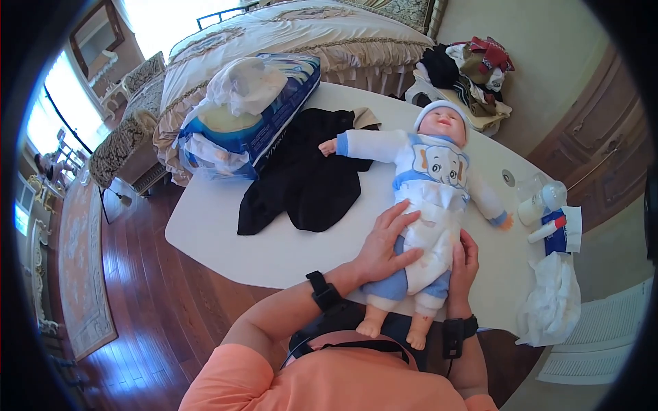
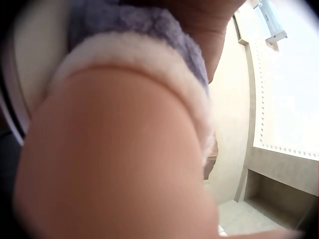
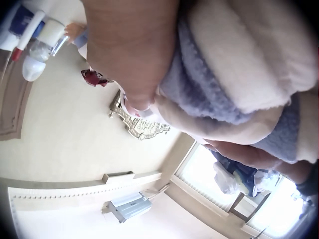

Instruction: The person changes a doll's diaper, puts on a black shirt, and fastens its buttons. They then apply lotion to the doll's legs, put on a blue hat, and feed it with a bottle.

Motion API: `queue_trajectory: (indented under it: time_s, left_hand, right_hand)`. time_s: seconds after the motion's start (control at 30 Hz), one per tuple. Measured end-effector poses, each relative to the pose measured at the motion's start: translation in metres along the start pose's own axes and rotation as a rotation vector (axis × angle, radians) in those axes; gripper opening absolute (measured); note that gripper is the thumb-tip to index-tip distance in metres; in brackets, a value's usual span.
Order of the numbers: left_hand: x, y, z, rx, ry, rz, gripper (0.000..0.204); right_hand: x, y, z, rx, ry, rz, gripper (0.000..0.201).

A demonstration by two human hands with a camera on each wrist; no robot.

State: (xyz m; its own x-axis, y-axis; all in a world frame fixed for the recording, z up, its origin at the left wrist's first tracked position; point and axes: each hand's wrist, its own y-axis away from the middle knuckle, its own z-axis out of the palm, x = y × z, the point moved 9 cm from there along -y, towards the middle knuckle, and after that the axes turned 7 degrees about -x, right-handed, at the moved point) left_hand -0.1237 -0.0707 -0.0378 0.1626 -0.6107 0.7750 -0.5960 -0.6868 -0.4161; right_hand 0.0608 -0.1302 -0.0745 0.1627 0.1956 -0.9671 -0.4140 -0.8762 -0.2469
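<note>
A baby doll (image 1: 439, 164) in a white and blue outfit and cap lies on its back on the white table (image 1: 226, 260), legs toward the person. A white diaper (image 1: 433, 236) covers its front from belly to crotch. The left hand (image 1: 387, 246) rests with spread fingers on the diaper and the doll's hip. Along the doll's other side lies the right hand (image 1: 465, 267), fingers extended against the hip. The doll's bare leg (image 2: 119, 154) fills the left wrist view; in the right wrist view the right hand (image 3: 132, 50) touches the blue and white clothing (image 3: 199, 79).
A blue diaper pack (image 1: 274, 116) and black clothing (image 1: 308, 171) lie left of the doll. At the right are a baby bottle (image 1: 541, 202), a red-capped white tube (image 1: 546, 230), a blue packet (image 1: 556, 240) and crumpled white plastic (image 1: 550, 298). Clothes (image 1: 469, 68) are heaped behind.
</note>
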Motion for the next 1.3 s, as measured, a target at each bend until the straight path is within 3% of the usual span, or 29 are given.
queue_trajectory:
  time_s: [0.13,0.2,0.23,0.3,0.4,0.47,0.53,0.57,0.67,0.7,0.8,0.87,0.93,1.03,1.13,1.2,1.3]
  left_hand:
    - [-0.021,-0.022,-0.017,0.086,0.018,0.016,0.038]
    - [-0.09,-0.03,-0.008,0.015,0.472,-0.491,0.031]
    - [-0.098,-0.037,-0.005,0.005,0.477,-0.477,0.031]
    - [-0.122,-0.044,-0.011,0.25,0.742,-0.477,0.037]
    - [-0.126,-0.056,-0.005,0.357,0.834,-0.382,0.042]
    - [-0.126,-0.063,-0.001,0.343,0.845,-0.397,0.05]
    - [-0.129,-0.064,0.009,0.213,1.105,-0.536,0.052]
    - [-0.127,-0.078,0.015,0.084,1.308,-0.369,0.049]
    - [-0.122,-0.092,0.019,-0.06,1.489,-0.358,0.045]
    - [-0.125,-0.095,0.019,-0.03,1.526,-0.375,0.043]
    - [-0.142,-0.11,0.025,0.083,1.605,-0.393,0.043]
    - [-0.143,-0.12,0.027,0.093,1.616,-0.41,0.044]
    - [-0.155,-0.127,0.025,0.208,1.563,-0.453,0.043]
    - [-0.164,-0.129,0.031,0.156,1.589,-0.568,0.038]
    - [-0.167,-0.128,0.026,0.218,1.588,-0.534,0.034]
    - [-0.169,-0.128,0.027,0.217,1.607,-0.548,0.033]
    - [-0.162,-0.131,0.023,0.203,1.6,-0.431,0.032]
  right_hand:
    - [0.005,-0.001,-0.009,0.044,0.017,0.051,0.033]
    - [0.011,-0.004,-0.013,0.049,0.008,0.081,0.032]
    - [0.014,-0.007,-0.015,0.049,-0.005,0.115,0.031]
    - [0.011,-0.014,-0.018,0.076,-0.065,0.155,0.029]
    - [0.014,-0.02,-0.018,0.133,-0.12,0.228,0.026]
    - [0.018,-0.028,-0.023,0.169,-0.097,0.258,0.024]
    - [0.019,-0.033,-0.023,0.14,0.088,0.221,0.023]
    - [0.023,-0.032,-0.023,0.149,0.086,0.234,0.023]
    - [0.022,-0.032,-0.027,0.153,0.062,0.192,0.021]
    - [0.024,-0.031,-0.025,0.135,0.056,0.202,0.021]
    - [0.03,-0.036,-0.03,0.116,0.079,0.186,0.018]
    - [0.038,-0.038,-0.024,0.024,0.07,0.266,0.016]
    - [0.04,-0.041,-0.023,0.023,0.025,0.31,0.016]
    - [0.04,-0.054,-0.013,-0.081,-0.007,0.406,0.021]
    - [0.037,-0.079,-0.009,-0.031,-0.121,0.374,0.026]
    - [0.035,-0.102,0.007,-0.142,-0.413,0.295,0.036]
    - [0.068,-0.125,0.006,-0.198,-0.603,0.354,0.046]
